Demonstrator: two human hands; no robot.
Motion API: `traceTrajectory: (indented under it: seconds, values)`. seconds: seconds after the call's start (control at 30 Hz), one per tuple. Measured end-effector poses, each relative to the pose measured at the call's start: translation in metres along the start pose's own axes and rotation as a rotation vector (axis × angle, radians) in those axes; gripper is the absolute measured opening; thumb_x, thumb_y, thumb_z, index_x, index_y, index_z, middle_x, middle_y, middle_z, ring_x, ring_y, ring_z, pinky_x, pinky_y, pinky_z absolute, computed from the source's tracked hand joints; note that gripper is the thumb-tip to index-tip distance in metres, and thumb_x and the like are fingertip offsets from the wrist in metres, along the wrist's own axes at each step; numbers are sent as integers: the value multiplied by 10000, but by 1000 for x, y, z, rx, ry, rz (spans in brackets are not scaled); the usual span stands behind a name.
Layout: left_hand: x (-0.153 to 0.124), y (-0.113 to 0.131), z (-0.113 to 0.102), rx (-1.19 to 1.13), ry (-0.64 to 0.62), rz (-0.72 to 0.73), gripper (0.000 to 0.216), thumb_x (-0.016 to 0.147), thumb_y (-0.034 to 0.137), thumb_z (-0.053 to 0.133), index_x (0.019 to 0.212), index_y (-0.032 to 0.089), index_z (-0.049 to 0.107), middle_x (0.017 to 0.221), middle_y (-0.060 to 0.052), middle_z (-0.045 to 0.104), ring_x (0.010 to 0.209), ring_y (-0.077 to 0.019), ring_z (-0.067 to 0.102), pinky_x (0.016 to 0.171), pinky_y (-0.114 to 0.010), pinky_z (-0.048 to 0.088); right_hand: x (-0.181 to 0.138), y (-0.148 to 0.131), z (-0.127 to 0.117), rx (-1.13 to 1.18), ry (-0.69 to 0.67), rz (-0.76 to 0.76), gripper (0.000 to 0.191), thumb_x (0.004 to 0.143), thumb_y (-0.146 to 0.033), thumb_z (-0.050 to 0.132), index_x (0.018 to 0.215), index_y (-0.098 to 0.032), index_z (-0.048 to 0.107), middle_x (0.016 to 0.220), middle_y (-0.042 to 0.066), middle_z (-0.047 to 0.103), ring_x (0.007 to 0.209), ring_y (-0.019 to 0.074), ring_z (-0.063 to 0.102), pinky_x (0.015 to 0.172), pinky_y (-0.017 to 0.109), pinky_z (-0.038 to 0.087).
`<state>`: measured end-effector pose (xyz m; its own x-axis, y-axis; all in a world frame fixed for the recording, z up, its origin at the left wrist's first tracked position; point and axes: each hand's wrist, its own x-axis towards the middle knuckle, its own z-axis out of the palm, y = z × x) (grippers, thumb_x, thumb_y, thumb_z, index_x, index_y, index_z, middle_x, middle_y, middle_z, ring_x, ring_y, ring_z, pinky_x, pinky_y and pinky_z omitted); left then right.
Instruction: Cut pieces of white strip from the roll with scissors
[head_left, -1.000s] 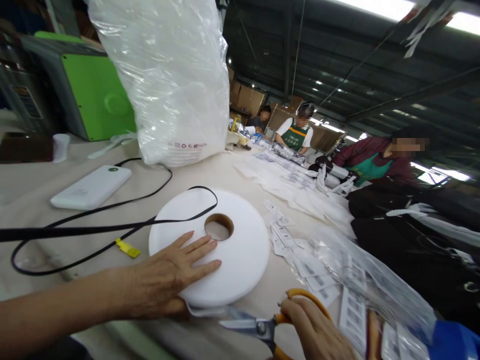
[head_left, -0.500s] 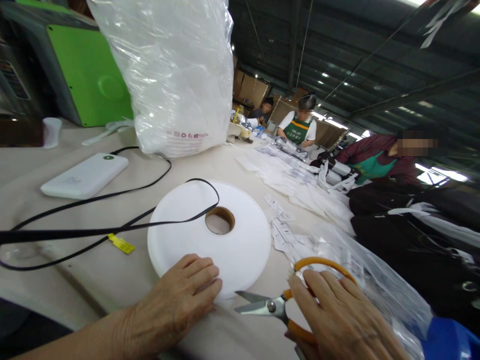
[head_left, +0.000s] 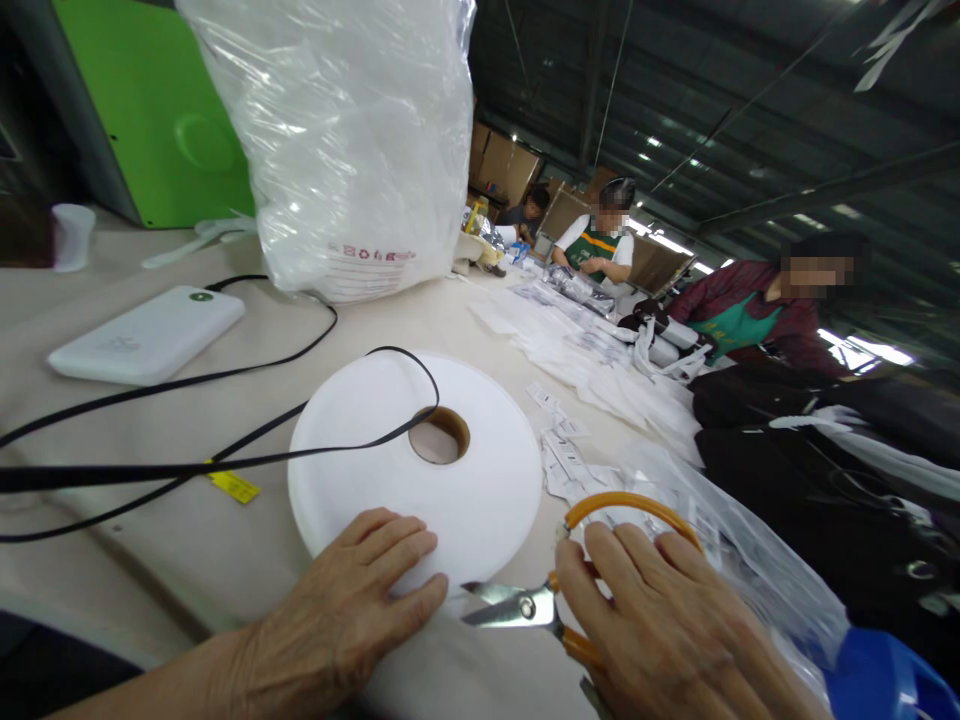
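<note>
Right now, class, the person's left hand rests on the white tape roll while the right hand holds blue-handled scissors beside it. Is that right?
Not quite. The head view shows the scissors have orange handles, not blue. The rest stands: the left hand rests on the white tape roll, and the right hand holds the scissors beside it.

white tape roll [head_left: 390, 470] | flat on table, cardboard core up | orange-handled scissors [head_left: 555, 590] | blades parted, beside roll's near edge
</note>
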<state>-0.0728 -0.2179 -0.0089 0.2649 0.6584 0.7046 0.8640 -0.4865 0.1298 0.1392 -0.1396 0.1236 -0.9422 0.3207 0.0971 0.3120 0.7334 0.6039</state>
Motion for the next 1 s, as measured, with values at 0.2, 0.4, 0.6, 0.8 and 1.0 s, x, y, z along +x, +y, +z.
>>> traceTrajectory:
  seconds: [0.2, 0.4, 0.6, 0.8, 1.0]
  values:
    - [-5, -1, 2, -31, -4, 42, 265, 881, 170, 359, 961, 217, 608, 1015, -84, 608, 1013, -222, 500, 923, -396, 305, 6, -4, -10, -53, -20, -18, 167, 664, -256, 584, 821, -208, 555, 705, 5, 563, 627, 196, 478, 576, 348, 300]
    - [-2, 2, 0, -80, -27, 86, 243, 872, 124, 388, 985, 163, 600, 909, -61, 601, 932, -208, 501, 880, -376, 312, 11, -7, -15, -102, -40, -59, 148, 713, -269, 557, 843, -200, 575, 719, 14, 577, 631, 201, 477, 571, 354, 300]
    - [0, 9, 1, -130, -6, 52, 263, 897, 142, 347, 955, 126, 603, 882, -54, 579, 883, -202, 483, 828, -366, 295, 8, -5, -17, -101, -18, -37, 127, 710, -268, 555, 821, -205, 566, 689, 13, 569, 624, 200, 481, 572, 354, 310]
    - [11, 24, 3, 20, -69, -128, 240, 803, 23, 378, 754, 154, 574, 766, -54, 550, 751, -218, 448, 700, -373, 304, 1, -1, -17, -44, 7, 20, 217, 680, -200, 509, 890, -188, 559, 725, 28, 590, 663, 203, 517, 595, 352, 329]
    - [14, 34, -3, -52, -281, -265, 199, 594, -11, 465, 625, 181, 511, 699, -61, 525, 660, -224, 403, 606, -368, 277, -17, -5, -19, 15, 58, 43, 189, 738, -143, 438, 885, -183, 550, 701, 21, 594, 638, 196, 541, 593, 349, 324]
